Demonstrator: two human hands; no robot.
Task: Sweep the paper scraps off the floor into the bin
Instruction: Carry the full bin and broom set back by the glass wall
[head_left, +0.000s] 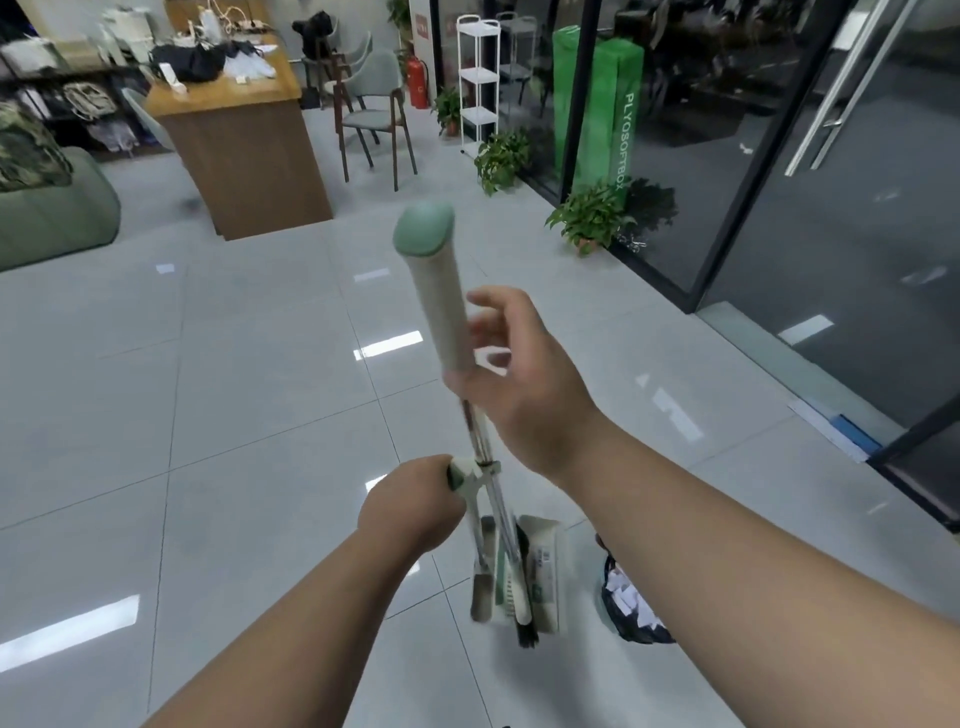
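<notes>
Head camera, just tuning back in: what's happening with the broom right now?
A person holds the broom and dustpan together, upright over the tiled floor. The left hand grips the dustpan's handle. The right hand sits at the broom handle with fingers loose. The black bin bag beside them already holds white paper scraps.

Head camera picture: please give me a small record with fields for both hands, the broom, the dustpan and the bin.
left hand: grips the dustpan handle
right hand: fingers spread beside the broom handle
broom: upright, bristles down, against the dustpan
dustpan: upright, beside the bin
bin: black bag on the floor, paper scraps inside
</notes>
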